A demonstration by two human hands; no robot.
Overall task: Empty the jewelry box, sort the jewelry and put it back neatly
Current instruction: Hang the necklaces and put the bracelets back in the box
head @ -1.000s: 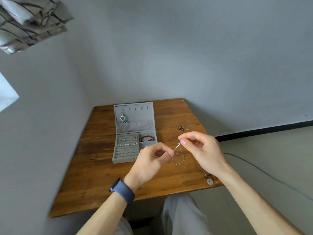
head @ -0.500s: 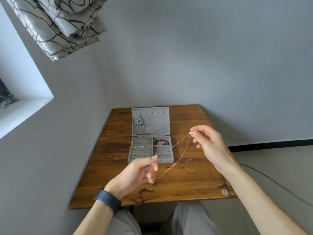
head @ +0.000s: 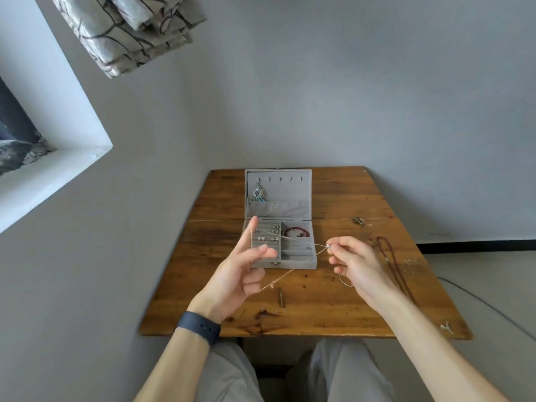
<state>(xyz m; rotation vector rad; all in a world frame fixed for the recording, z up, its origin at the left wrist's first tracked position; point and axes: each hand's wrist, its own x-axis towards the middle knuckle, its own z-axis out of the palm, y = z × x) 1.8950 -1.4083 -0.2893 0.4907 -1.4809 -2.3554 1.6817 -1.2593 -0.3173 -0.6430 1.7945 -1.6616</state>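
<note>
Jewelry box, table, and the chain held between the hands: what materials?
Jewelry box: grey, matte, velvety-looking surface, likely fabric over a stiff shell. Table: wood, with visible grain, dark stains and plank seams, slight sheen. Chain: thin, pale, glinting, probably silver-toned metal; too fine to tell more.

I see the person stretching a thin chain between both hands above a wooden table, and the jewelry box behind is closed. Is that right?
Not quite. The head view shows the jewelry box open, its lid standing upright with an ornament hanging inside. The rest holds: the thin chain runs between the left hand and the right hand above the wooden table.
</note>
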